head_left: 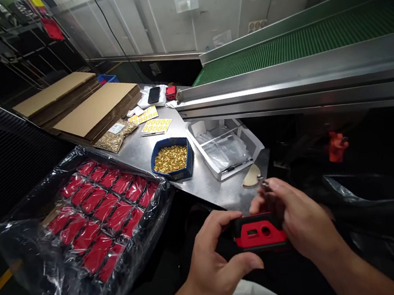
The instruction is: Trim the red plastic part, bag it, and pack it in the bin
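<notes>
A red and black plastic housing (260,233), with a rectangular slot and a round hole in its face, is held low in front of me. My left hand (218,259) grips its left end between thumb and fingers. At its right end, my right hand (301,215) pinches a small metal piece (264,185) between thumb and forefinger, just above the housing; its exact kind is too small to tell. Whether the other right fingers touch the housing is hard to see. Beyond the hands, a blue bin (189,162) holds small brass-coloured parts (171,159).
A plastic-lined crate (160,198) of red housings (102,207) stands left. On the metal table (204,191) are a white box (218,171) with clear bags, sticker sheets (156,126), a bag of brass parts (115,136) and cardboard stacks (97,111). A green conveyor (278,45) runs behind.
</notes>
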Tool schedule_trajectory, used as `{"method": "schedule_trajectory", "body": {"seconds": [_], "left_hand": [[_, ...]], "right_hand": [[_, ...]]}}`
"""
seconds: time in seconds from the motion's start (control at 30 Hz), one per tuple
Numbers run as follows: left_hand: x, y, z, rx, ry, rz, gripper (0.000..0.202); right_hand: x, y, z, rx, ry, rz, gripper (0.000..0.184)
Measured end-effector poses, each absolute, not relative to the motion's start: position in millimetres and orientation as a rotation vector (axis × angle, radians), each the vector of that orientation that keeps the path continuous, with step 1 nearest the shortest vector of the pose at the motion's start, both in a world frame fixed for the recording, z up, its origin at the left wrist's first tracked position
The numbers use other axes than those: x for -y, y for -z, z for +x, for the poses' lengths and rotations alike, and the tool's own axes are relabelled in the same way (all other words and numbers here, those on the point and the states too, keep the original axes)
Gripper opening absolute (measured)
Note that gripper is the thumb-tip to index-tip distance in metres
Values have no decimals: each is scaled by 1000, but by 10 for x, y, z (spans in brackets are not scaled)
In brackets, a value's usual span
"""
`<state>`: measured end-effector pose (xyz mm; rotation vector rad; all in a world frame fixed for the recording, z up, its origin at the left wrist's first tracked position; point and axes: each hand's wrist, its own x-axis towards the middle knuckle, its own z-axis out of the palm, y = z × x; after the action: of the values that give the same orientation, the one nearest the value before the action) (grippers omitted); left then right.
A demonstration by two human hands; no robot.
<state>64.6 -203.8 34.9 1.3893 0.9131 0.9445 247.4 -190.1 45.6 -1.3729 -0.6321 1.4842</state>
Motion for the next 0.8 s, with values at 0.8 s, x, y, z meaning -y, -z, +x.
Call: {"method": "schedule_trajectory", "body": {"seconds": [0.8], "left_hand": [[2059,-315,832,-1108,-779,893,34]], "right_hand": [[2116,-172,2522,36,-1432,-1414,25]]}}
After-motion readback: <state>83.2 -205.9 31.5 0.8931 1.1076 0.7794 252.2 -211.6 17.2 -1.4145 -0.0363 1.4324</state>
